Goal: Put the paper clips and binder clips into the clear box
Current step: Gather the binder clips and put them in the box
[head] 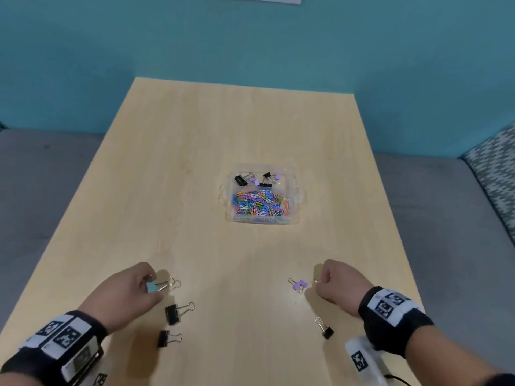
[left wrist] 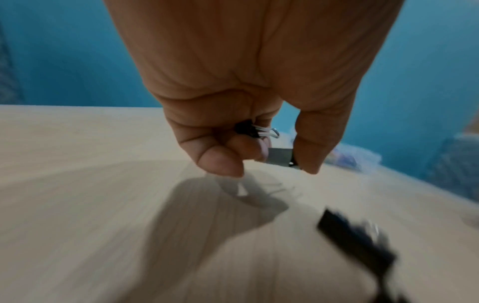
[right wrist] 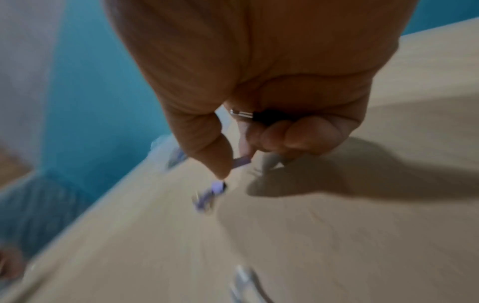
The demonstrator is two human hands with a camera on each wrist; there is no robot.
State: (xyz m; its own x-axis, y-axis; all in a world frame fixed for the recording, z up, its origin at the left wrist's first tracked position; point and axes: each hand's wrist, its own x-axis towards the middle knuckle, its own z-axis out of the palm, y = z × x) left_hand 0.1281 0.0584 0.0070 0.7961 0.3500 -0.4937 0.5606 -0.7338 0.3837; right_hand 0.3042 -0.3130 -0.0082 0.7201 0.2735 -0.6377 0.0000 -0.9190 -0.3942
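The clear box (head: 293,190) stands mid-table, with coloured paper clips in its near half and several binder clips in its far half. My left hand (head: 145,282) pinches a light blue binder clip (head: 152,287) just above the table. Its curled fingers also hold a small black binder clip (left wrist: 245,128). My right hand (head: 320,282) keeps a black binder clip (right wrist: 267,116) in its curled fingers. Thumb and forefinger pinch something small and purple (right wrist: 242,162), blurred. A purple binder clip (head: 300,285) lies on the table just left of that hand.
Loose black binder clips lie on the wooden table (head: 250,121): two (head: 172,313) (head: 166,338) near my left wrist, one (head: 326,329) near my right wrist. A grey floor and a teal wall surround the table. A patterned seat (head: 498,174) is at the right.
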